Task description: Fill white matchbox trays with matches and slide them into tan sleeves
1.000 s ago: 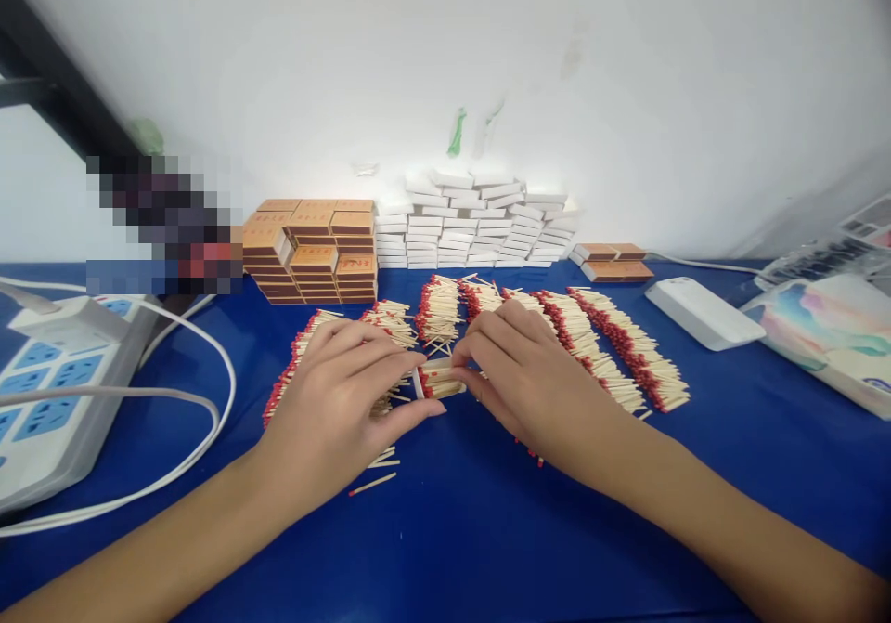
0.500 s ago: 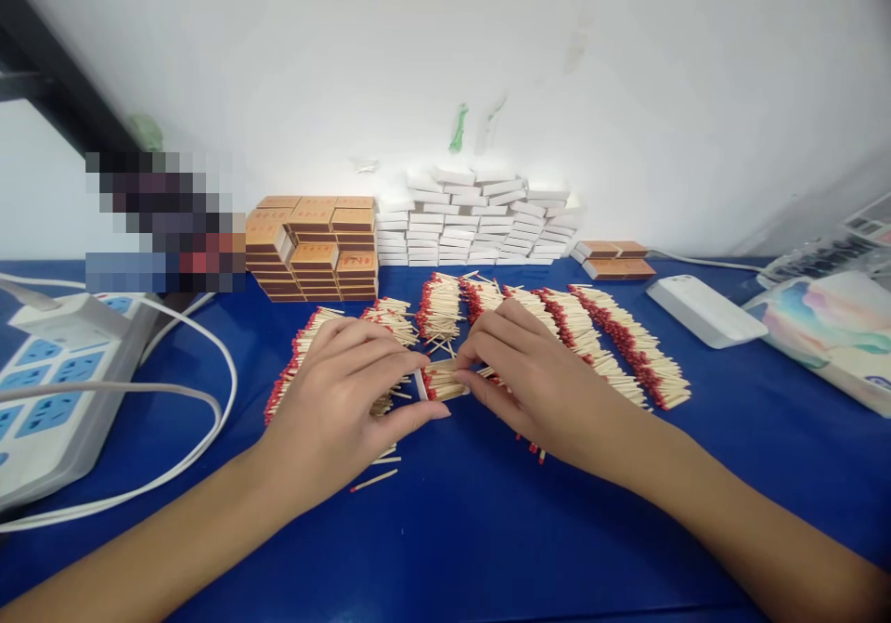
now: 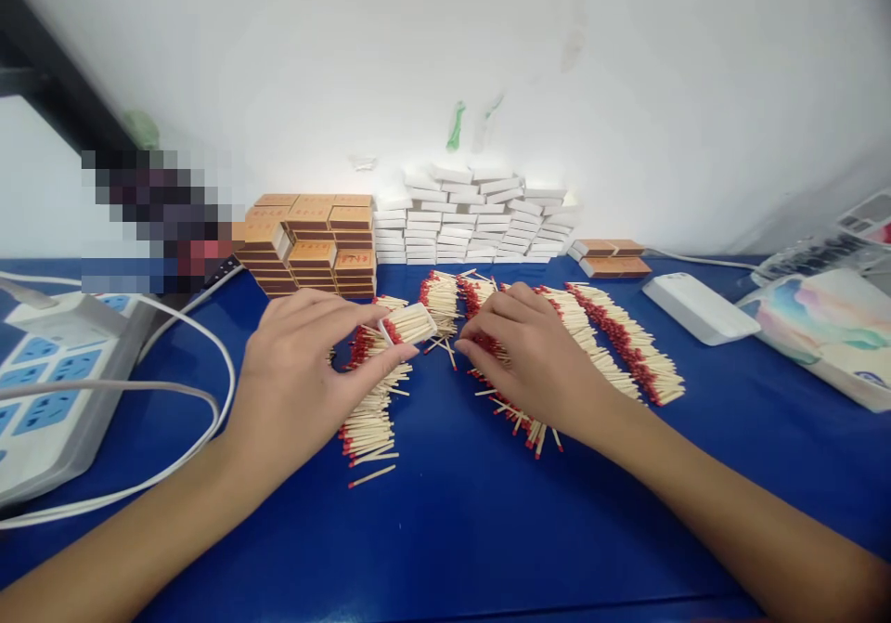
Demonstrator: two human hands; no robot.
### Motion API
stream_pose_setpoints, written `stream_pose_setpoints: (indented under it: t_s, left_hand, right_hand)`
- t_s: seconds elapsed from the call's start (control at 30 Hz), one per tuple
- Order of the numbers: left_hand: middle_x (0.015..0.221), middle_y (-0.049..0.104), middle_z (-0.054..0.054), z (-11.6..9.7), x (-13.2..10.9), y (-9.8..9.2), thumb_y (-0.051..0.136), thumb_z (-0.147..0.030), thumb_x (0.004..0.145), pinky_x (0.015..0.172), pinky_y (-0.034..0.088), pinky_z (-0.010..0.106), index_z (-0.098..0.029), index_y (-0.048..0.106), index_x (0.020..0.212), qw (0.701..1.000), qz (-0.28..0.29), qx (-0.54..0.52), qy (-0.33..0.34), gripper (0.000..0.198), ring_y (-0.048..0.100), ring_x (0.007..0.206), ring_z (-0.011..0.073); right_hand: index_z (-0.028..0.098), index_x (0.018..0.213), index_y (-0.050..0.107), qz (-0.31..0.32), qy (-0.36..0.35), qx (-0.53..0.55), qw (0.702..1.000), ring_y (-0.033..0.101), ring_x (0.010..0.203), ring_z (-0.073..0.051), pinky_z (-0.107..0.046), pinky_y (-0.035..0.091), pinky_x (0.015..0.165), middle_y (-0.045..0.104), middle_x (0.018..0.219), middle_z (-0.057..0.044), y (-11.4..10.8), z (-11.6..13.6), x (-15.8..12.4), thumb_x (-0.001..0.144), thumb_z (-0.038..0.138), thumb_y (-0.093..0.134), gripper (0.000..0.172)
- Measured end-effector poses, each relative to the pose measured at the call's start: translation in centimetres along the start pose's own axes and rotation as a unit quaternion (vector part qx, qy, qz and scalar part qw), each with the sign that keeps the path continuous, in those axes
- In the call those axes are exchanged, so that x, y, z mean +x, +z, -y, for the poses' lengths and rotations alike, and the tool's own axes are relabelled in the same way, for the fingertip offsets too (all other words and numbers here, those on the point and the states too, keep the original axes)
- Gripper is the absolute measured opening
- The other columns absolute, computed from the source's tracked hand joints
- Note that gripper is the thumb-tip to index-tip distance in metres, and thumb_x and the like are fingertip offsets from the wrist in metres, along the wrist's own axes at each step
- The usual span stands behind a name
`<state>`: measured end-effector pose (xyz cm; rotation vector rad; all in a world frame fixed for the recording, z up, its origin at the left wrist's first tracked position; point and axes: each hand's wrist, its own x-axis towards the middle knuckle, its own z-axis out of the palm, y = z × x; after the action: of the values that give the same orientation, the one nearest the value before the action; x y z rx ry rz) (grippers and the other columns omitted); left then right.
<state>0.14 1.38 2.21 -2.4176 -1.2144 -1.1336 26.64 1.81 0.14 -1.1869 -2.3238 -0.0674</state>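
A small white matchbox tray [image 3: 409, 328] filled with red-tipped matches is pinched between the thumb and fingers of my left hand [image 3: 306, 354], tilted above a row of loose matches [image 3: 372, 419]. My right hand [image 3: 533, 340] hovers over other match rows, its fingers curled and the thumb slightly apart from them. Nothing shows between those fingertips. A few crossed matches [image 3: 442, 344] lie just left of them. Farther right, another long row of matches [image 3: 630, 349] lies on the blue table [image 3: 445, 530].
Brown matchboxes [image 3: 313, 242] are stacked at the back left, beside piled white trays [image 3: 473, 219]. Several more matchboxes [image 3: 613, 259] sit to the right. A white device [image 3: 700, 307] and a colourful pack [image 3: 828, 326] lie on the right. A power strip [image 3: 52, 382] with cables occupies the left.
My left hand has lifted the filled tray up and to the left, away from my right hand. My right hand has let go of the tray's contents and stays over the matches.
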Motion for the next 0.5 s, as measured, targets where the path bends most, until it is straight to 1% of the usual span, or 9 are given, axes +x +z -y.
stream_pose_setpoints:
  t_s: [0.07, 0.13, 0.27, 0.37, 0.5]
  left_hand:
    - [0.097, 0.082, 0.003, 0.1, 0.1, -0.2, 0.081, -0.048, 0.093, 0.091, 0.054, 0.043, -0.023, 0.079, 0.110, 1.000, -0.004, 0.011, -0.007, 0.030, 0.075, 0.093, 0.0254]
    - [0.098, 0.082, 0.003, 0.0, 0.1, -0.3, 0.080, -0.049, 0.094, 0.092, 0.054, 0.043, -0.023, 0.079, 0.110, 1.000, -0.006, 0.015, -0.007, 0.030, 0.075, 0.094, 0.0254]
    - [0.098, 0.082, 0.003, -0.1, 0.0, -0.4, 0.081, -0.048, 0.093, 0.088, 0.054, 0.043, -0.023, 0.078, 0.110, 1.000, -0.006, 0.013, 0.004, 0.030, 0.075, 0.094, 0.0257]
    - [0.097, 0.082, 0.003, -0.2, 0.1, -0.3, 0.082, -0.047, 0.092, 0.089, 0.054, 0.043, -0.023, 0.078, 0.110, 1.000, -0.008, 0.012, 0.008, 0.031, 0.075, 0.094, 0.0258]
    - [0.096, 0.081, 0.003, -0.2, 0.1, -0.4, 0.083, -0.046, 0.092, 0.087, 0.054, 0.043, -0.023, 0.078, 0.110, 1.000, -0.012, 0.005, 0.015, 0.030, 0.074, 0.092, 0.0251]
  right_hand:
    - [0.018, 0.090, 0.069, 0.021, 0.032, -0.012, 0.999, 0.053, 0.095, -0.029, -0.045, 0.045, 0.088, 0.065, 0.091, -0.009, 0.8, 0.1, 0.1, 0.100, 0.033, 0.073, 0.018]
    - [0.018, 0.090, 0.069, 0.040, 0.050, -0.015, 0.998, 0.054, 0.099, -0.030, -0.046, 0.046, 0.091, 0.066, 0.093, -0.010, 1.4, 0.5, 0.2, 0.097, 0.036, 0.076, 0.021]
    - [0.019, 0.088, 0.067, 0.051, 0.045, -0.004, 0.998, 0.054, 0.100, -0.029, -0.046, 0.046, 0.093, 0.065, 0.093, -0.009, 1.7, 1.0, 0.2, 0.098, 0.029, 0.072, 0.016]
    - [0.018, 0.085, 0.067, 0.056, 0.029, 0.011, 0.998, 0.054, 0.097, -0.027, -0.044, 0.045, 0.091, 0.064, 0.090, -0.008, 1.4, 0.9, 0.3, 0.103, 0.025, 0.065, 0.020]
    - [0.017, 0.090, 0.069, 0.055, 0.012, 0.010, 0.998, 0.052, 0.095, -0.026, -0.044, 0.044, 0.090, 0.064, 0.091, -0.010, 1.3, 0.6, 0.3, 0.107, 0.018, 0.053, 0.023]
